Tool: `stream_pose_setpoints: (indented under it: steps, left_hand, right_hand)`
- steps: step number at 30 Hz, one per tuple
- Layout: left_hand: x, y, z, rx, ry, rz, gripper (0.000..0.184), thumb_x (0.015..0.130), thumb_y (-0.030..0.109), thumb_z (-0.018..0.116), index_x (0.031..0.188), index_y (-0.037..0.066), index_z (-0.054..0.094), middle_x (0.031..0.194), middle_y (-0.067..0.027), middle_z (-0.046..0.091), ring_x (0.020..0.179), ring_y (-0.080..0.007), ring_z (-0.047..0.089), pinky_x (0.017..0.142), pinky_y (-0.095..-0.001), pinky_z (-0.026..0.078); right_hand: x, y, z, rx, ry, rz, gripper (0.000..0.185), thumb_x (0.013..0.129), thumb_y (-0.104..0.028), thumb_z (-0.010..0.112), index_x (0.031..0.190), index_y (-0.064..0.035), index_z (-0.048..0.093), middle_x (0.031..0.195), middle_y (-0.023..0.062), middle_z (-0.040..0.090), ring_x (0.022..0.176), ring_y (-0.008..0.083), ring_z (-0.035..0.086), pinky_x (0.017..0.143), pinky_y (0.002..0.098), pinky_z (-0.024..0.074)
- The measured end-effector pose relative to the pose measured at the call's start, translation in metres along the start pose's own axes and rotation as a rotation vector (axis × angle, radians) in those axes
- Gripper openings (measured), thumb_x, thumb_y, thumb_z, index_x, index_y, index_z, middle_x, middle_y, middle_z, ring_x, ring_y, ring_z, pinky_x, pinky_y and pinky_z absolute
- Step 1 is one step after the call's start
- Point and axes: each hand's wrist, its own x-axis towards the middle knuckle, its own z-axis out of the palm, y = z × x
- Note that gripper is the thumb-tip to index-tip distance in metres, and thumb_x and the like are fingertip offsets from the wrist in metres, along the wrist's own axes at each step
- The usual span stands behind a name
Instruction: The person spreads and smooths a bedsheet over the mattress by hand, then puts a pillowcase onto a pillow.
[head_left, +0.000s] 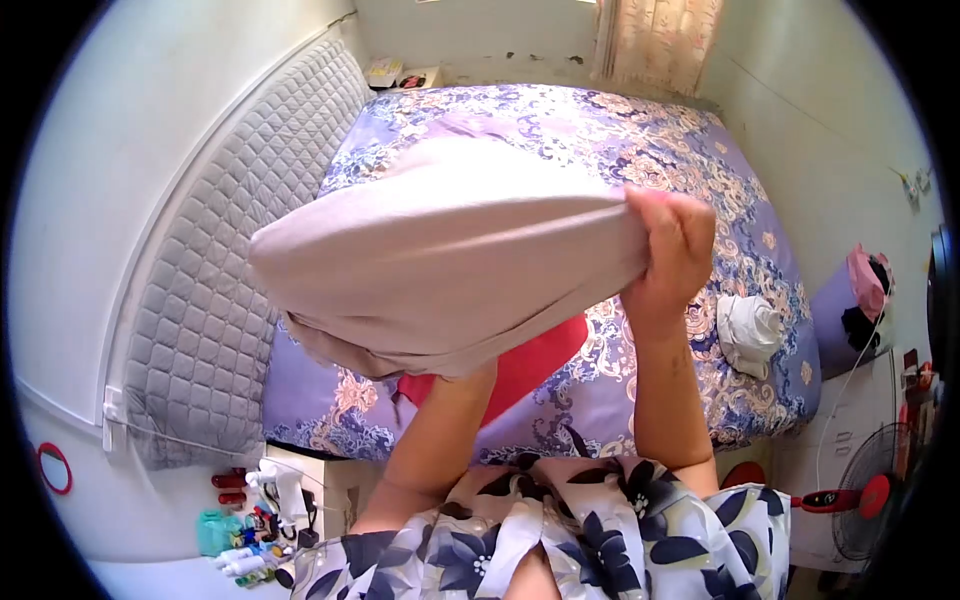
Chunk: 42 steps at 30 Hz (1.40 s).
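A pale grey-pink piece of cloth (450, 260), seemingly a garment, is held up above the bed and stretched out sideways. My right hand (672, 240) grips its right end, with the fingers closed over the edge. From below, my left forearm (440, 430) reaches up to the cloth's lower edge; the hand itself is covered by the fabric, so its fingers are hidden. Beneath the cloth, a red piece of fabric (540, 370) lies on the bed, partly covered from view. To the right of my right forearm, a bundled white cloth (748, 335) rests on the bedspread.
The bed has a purple floral bedspread (715, 230) and a grey quilted headboard (220, 270) along the left. A bedside table (335, 490) with bottles stands at lower left. On the right are a fan (872, 495), a white cabinet (815, 440) and a purple bin (838, 310) with clothes.
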Motion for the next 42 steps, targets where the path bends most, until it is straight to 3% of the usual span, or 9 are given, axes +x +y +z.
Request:
stream_pose_setpoints:
  steps: [6, 10, 15, 19, 26, 28, 30, 38, 42]
  left_hand:
    - [0.0, 0.037, -0.014, 0.011, 0.118, 0.205, 0.04, 0.079, 0.017, 0.059, 0.119, 0.011, 0.054, 0.1, -0.0206, 0.059, 0.089, -0.0366, 0.059, 0.075, -0.0444, 0.047]
    - [-0.005, 0.071, -0.028, 0.03, 0.196, 0.368, 0.04, 0.079, 0.018, 0.059, 0.118, 0.011, 0.054, 0.101, -0.0207, 0.058, 0.091, -0.0365, 0.059, 0.076, -0.0444, 0.047]
    - [-0.018, 0.117, -0.048, 0.066, 0.258, 0.521, 0.039, 0.08, 0.018, 0.059, 0.118, 0.01, 0.055, 0.103, -0.0208, 0.058, 0.092, -0.0365, 0.059, 0.077, -0.0444, 0.047]
    - [-0.019, 0.138, -0.067, 0.107, 0.278, 0.498, 0.039, 0.08, 0.018, 0.059, 0.118, 0.01, 0.055, 0.105, -0.0208, 0.058, 0.094, -0.0364, 0.059, 0.078, -0.0444, 0.047]
    - [-0.013, 0.139, -0.089, 0.157, 0.329, 0.43, 0.039, 0.08, 0.018, 0.06, 0.117, 0.01, 0.056, 0.108, -0.0209, 0.057, 0.096, -0.0363, 0.058, 0.08, -0.0444, 0.046]
    - [-0.02, 0.127, -0.097, 0.198, 0.351, 0.384, 0.038, 0.08, 0.018, 0.06, 0.117, 0.009, 0.056, 0.109, -0.021, 0.057, 0.096, -0.0362, 0.058, 0.081, -0.0444, 0.046]
    - [-0.02, 0.11, -0.106, 0.237, 0.371, 0.318, 0.038, 0.08, 0.019, 0.06, 0.117, 0.009, 0.057, 0.11, -0.021, 0.057, 0.097, -0.0362, 0.058, 0.081, -0.0444, 0.046]
    - [-0.021, 0.03, -0.146, 0.578, 0.404, 0.082, 0.038, 0.08, 0.019, 0.061, 0.116, 0.009, 0.057, 0.113, -0.0211, 0.056, 0.1, -0.0361, 0.057, 0.084, -0.0443, 0.046]
    - [-0.035, 0.013, -0.157, 0.84, 0.37, 0.049, 0.037, 0.08, 0.019, 0.061, 0.116, 0.009, 0.058, 0.115, -0.0212, 0.056, 0.101, -0.036, 0.057, 0.085, -0.0443, 0.046]
  right_hand:
    - [-0.002, 0.007, 0.044, 0.533, -0.355, 0.454, 0.028, 0.07, 0.004, 0.058, 0.095, -0.0059, 0.06, 0.092, 0.0111, 0.061, 0.089, 0.0285, 0.059, 0.077, 0.0323, 0.0466]
    - [0.017, 0.002, 0.047, 1.146, -0.847, 0.739, 0.02, 0.085, 0.004, 0.05, 0.101, -0.0043, 0.059, 0.098, 0.0026, 0.061, 0.092, 0.0123, 0.055, 0.082, 0.0249, 0.0444]
    - [0.043, -0.017, 0.044, 1.541, -1.049, 0.772, 0.012, 0.086, -0.001, 0.055, 0.097, -0.0037, 0.059, 0.085, 0.0013, 0.061, 0.075, 0.0086, 0.057, 0.063, 0.0251, 0.0486]
    - [0.054, -0.038, 0.024, 0.904, -0.985, -0.267, 0.013, 0.078, -0.011, 0.065, 0.084, -0.0055, 0.056, 0.069, 0.0117, 0.057, 0.058, 0.0268, 0.057, 0.051, 0.0334, 0.0442]
    - [0.014, -0.102, -0.03, 1.307, -1.089, 0.269, 0.01, 0.086, -0.014, 0.06, 0.085, -0.0043, 0.058, 0.067, 0.012, 0.056, 0.061, 0.031, 0.058, 0.055, 0.0364, 0.0462]
    - [0.001, -0.137, -0.024, 1.101, -1.19, -0.024, 0.01, 0.082, -0.014, 0.06, 0.085, -0.005, 0.057, 0.067, 0.0101, 0.055, 0.063, 0.0274, 0.059, 0.057, 0.0368, 0.0468]
    - [-0.041, -0.159, -0.012, 0.962, -0.899, -0.253, 0.011, 0.073, -0.013, 0.056, 0.083, -0.0091, 0.054, 0.07, 0.0053, 0.052, 0.066, 0.0231, 0.057, 0.059, 0.033, 0.0453]
    - [-0.16, -0.114, 0.029, 0.589, -0.744, 0.146, 0.014, 0.072, -0.002, 0.056, 0.085, -0.0073, 0.056, 0.082, 0.0075, 0.055, 0.082, 0.028, 0.053, 0.076, 0.0379, 0.0414]
    - [-0.212, -0.105, 0.034, 0.355, -0.478, 0.366, 0.054, 0.068, -0.009, 0.07, 0.115, -0.0054, 0.044, 0.111, 0.0172, 0.042, 0.104, 0.032, 0.042, 0.088, 0.0387, 0.0356]
